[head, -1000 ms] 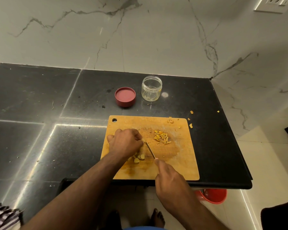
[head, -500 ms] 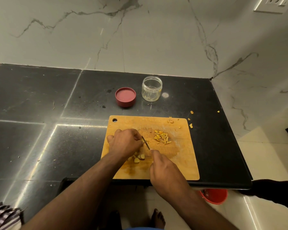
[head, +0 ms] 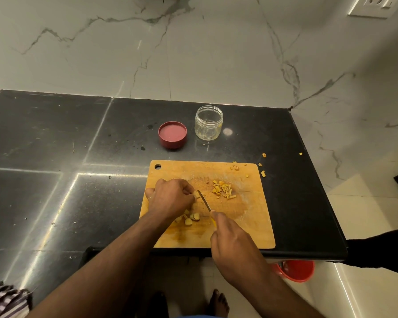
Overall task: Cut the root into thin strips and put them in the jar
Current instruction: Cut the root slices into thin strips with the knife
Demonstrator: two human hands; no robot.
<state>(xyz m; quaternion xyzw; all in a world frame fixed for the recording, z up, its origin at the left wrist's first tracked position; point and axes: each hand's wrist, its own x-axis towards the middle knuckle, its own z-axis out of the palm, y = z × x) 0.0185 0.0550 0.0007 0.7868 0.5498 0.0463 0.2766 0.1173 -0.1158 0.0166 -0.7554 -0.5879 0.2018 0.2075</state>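
A wooden cutting board (head: 251,226) lies on the black counter near its front edge. My left hand (head: 170,197) pinches a small piece of root (head: 196,194) down on the board. My right hand (head: 232,244) grips a yellow-handled knife (head: 205,201), whose blade sits right beside the piece. A pile of thin yellow strips (head: 223,189) lies to the right of the blade. Several uncut chunks (head: 191,218) lie below my left hand. The clear glass jar (head: 208,122) stands open and looks empty behind the board.
The jar's red lid (head: 172,134) lies upside down to the jar's left. Small root scraps (head: 263,173) are scattered past the board's far right corner. A red bucket (head: 295,270) stands on the floor below the counter edge. A dark shape (head: 381,249) reaches in at the right.
My right hand slid the knife forward along the piece and then drew it slightly back. My left hand stayed put. A dark shape came in at the right edge.
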